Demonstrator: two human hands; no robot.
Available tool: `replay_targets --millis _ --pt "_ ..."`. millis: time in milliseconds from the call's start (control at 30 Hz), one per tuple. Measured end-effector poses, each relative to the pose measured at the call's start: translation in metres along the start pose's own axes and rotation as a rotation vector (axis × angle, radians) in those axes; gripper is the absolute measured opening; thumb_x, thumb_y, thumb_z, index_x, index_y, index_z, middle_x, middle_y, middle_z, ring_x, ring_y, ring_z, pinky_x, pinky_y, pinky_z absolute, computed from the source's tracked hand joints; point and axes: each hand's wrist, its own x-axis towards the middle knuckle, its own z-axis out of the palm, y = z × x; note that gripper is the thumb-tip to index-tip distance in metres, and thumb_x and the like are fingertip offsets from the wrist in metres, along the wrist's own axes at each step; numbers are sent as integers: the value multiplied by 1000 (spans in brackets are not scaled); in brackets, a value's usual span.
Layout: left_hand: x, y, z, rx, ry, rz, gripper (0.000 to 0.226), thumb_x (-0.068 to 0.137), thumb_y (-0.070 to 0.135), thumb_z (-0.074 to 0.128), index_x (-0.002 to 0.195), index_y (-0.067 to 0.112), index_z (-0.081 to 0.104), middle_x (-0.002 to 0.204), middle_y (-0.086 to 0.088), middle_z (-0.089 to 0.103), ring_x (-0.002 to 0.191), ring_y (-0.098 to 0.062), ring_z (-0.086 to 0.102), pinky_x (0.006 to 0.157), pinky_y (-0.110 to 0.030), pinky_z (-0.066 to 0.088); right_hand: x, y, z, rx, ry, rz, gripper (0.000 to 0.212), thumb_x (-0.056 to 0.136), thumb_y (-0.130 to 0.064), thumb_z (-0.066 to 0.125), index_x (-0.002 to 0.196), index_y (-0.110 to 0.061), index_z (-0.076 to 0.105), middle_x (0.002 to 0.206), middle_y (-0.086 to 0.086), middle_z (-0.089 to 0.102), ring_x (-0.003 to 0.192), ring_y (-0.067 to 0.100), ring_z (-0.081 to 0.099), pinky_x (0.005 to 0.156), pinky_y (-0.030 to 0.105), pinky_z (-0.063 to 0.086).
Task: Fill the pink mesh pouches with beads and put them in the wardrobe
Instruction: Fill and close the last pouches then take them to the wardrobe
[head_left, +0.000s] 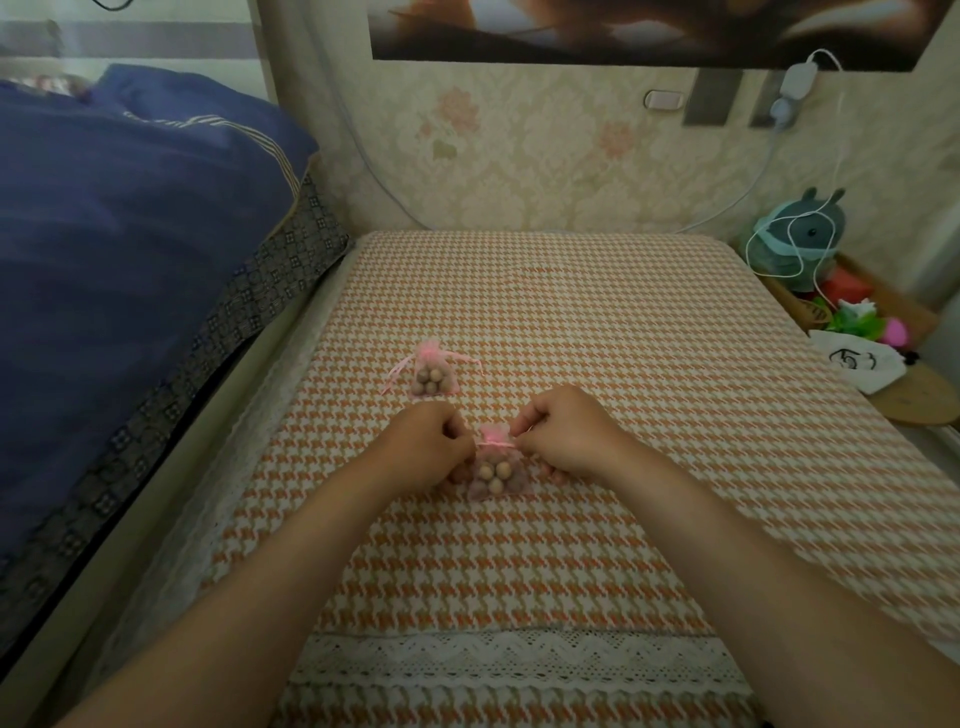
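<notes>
Both hands, left hand (422, 446) and right hand (563, 434), seemingly pinch the ribbon (492, 445) of the pouch (496, 470) between them; pull evenly outward.

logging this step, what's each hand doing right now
Left hand: pinches the thin pink ribbon drawstring of the nearer pink mesh pouch.
Right hand: pinches that drawstring's other end.

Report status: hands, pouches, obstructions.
Both busy: left hand and right hand pinch ribbon at near pouch neck. It holds beads, lies on checked cloth. Beyond it, far pouch filled, cinched. Nothing in the way.
</notes>
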Motion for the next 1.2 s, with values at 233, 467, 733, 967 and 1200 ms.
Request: replay_targets --millis 233,467,733,967,1200 --pt "0 -3 2 66 37 24 12 90 20 62 80 15 66 75 -2 74 71 -19 72 71 -47 61 0 2 0 -94 46 -56 14 87 -17 74 76 -26 73 78 -3 73 64 15 67 70 34 61" --pt "-5 1 4 84 -42 -15 39 83 51 70 108 23 62 93 6 71 82 -12 69 69 -32 55 -15 -6 -14 -15 -103 -33 21 95 -22 69 114 -14 65 72 12 74 41 15 63 41 26 48" --pt "-6 7 19 64 110 16 25 83 36 76 100 21 65 92 5 70 78 -6 63 61 -18 46 -26 -5 0 93 -120 -27 22 97 -18 66 119 -13 68 77 8 75 49 10 66 44 24 50" --pt "22 17 29 -17 162 110 30 88 28 72 114 13 66 101 3 68 90 -8 62 66 -11 42 -9 -3 -7 67 -30 -30 21 101 -15 58 116 -16 72 82 6 75 55 13 69 46 26 52" --pt "39 22 19 82 214 170 36 93 28 63 127 17 61 109 4 67 97 -14 63 80 -26 48 8 -19 -21 -109 97 -139 37 98 -23 61 135 -22 63 136 2 64 113 10 65 90 22 46"
